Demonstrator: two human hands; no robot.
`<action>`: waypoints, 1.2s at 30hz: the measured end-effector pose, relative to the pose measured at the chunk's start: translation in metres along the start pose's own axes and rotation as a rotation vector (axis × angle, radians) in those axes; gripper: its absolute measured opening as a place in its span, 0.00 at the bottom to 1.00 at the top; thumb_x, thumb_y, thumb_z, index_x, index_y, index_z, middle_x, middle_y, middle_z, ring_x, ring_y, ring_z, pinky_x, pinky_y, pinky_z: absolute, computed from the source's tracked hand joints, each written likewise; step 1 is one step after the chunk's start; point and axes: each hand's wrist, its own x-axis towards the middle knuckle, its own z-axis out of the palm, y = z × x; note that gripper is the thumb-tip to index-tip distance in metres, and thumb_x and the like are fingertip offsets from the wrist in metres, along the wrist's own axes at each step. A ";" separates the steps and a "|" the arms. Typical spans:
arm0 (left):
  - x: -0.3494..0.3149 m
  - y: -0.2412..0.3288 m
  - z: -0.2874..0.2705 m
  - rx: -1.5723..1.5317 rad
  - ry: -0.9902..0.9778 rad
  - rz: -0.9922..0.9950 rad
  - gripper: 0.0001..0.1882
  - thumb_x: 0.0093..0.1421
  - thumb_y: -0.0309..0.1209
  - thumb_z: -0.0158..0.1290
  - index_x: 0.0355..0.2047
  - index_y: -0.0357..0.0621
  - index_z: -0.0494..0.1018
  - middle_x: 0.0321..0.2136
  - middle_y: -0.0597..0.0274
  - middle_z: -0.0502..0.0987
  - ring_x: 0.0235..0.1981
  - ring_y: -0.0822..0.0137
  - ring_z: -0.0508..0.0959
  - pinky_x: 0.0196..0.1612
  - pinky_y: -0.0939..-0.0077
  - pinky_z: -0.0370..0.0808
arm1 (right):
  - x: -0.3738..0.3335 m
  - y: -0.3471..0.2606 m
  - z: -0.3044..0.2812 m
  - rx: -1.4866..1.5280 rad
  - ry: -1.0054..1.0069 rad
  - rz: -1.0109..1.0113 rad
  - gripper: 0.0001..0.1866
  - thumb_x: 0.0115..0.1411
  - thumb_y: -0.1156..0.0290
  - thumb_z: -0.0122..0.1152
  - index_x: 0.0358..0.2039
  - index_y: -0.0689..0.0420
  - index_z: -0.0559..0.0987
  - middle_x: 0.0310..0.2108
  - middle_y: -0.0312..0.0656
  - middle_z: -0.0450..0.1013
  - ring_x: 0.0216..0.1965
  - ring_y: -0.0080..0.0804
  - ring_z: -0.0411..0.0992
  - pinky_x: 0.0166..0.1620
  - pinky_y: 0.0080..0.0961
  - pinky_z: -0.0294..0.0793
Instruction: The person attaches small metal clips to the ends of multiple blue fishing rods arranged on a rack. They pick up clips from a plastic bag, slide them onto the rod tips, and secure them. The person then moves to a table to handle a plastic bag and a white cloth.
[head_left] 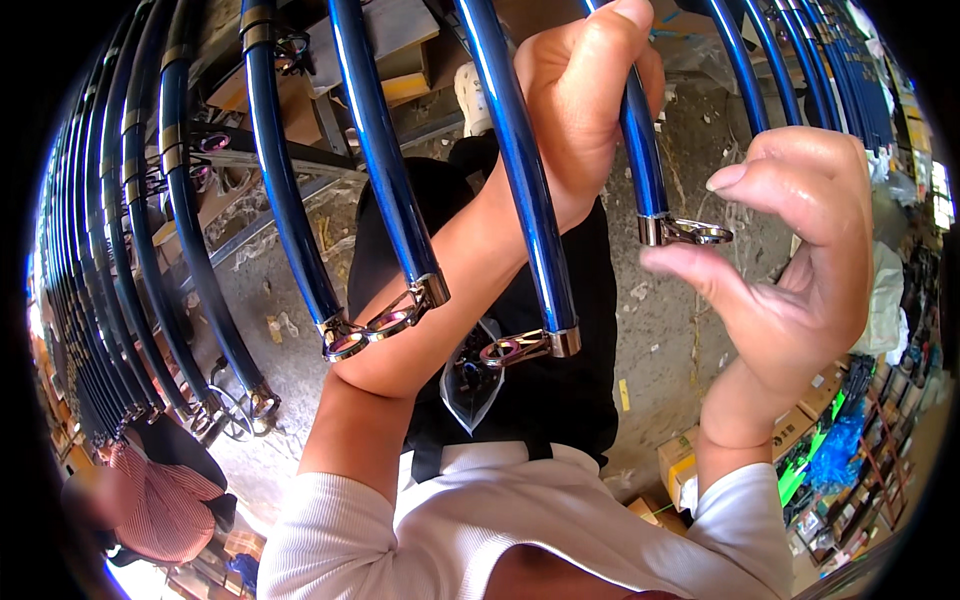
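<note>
Several glossy blue fishing rod sections hang down in front of me, with metal line guides on their lower ends. My left hand [590, 95] is closed around one blue fishing rod [642, 160], its thumb pointing up. The metal guide [695, 233] on that rod's end has a ring sticking out to the right. Beside this ring my right hand [800, 240] is open, thumb and index finger apart. The thumb tip lies just under the guide; whether it touches I cannot tell. Another blue rod [520, 170] hangs in front of my left forearm, its ring guide [515, 348] pointing left.
More dark rods [130, 200] hang in a dense row at the left, and further blue rods [770, 65] at the upper right. A person in a striped top [165, 505] is at the lower left. Cardboard boxes [680, 460] and a blue plastic bag [838, 450] lie at the right.
</note>
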 end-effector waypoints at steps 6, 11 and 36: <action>-0.005 0.007 0.009 -0.191 -0.002 -0.060 0.27 0.69 0.42 0.37 0.14 0.44 0.61 0.09 0.62 0.61 0.14 0.70 0.61 0.21 0.75 0.58 | -0.003 -0.004 0.002 -0.082 0.051 0.006 0.27 0.27 0.73 0.79 0.31 0.58 0.76 0.31 0.38 0.70 0.35 0.33 0.68 0.37 0.25 0.67; -0.001 -0.005 0.003 -0.136 -0.026 -0.092 0.28 0.70 0.48 0.35 0.15 0.47 0.58 0.10 0.63 0.62 0.14 0.70 0.60 0.20 0.77 0.57 | -0.005 0.002 0.008 -0.081 0.122 0.023 0.29 0.30 0.69 0.81 0.33 0.58 0.75 0.31 0.36 0.69 0.31 0.27 0.64 0.34 0.20 0.63; -0.087 -0.031 0.026 0.370 -0.246 -0.169 0.24 0.68 0.47 0.46 0.41 0.33 0.62 0.30 0.51 0.72 0.31 0.64 0.73 0.36 0.71 0.72 | -0.094 -0.010 0.029 0.138 0.070 0.599 0.12 0.47 0.83 0.65 0.34 0.62 0.76 0.28 0.43 0.72 0.28 0.39 0.73 0.32 0.29 0.72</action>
